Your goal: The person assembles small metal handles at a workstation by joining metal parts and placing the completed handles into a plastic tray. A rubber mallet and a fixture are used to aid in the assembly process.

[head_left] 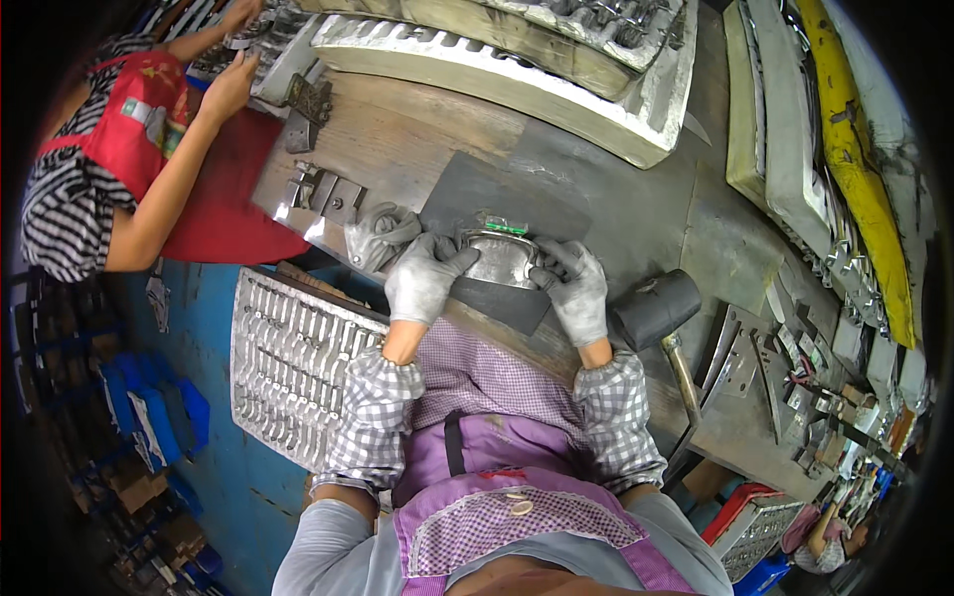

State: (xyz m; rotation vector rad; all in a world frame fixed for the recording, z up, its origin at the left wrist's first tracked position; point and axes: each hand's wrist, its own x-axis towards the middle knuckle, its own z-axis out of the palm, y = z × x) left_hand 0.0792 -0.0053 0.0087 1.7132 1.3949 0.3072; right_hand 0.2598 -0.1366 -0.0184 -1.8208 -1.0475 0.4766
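Observation:
Between my gloved hands is a shiny, curved metal part (502,262), its exact kind unclear. My left hand (422,278) is closed on its left edge, thumb against the metal. At the right edge my right hand (574,285) grips it with curled fingers. A small green piece (505,226) shows at the part's far side. Underneath lies a dark flat sheet (467,189) on the worktable (412,114). Beside my left hand rests a crumpled grey glove (380,236). A black-headed mallet (658,306) lies to the right of my right hand.
White trays (517,89) of metal parts are stacked at the back. Another tray (288,363) full of parts stands at lower left. Metal plates and tools (740,363) lie at right. Metal blocks (326,191) sit at the left edge, near a co-worker in a red apron (129,114).

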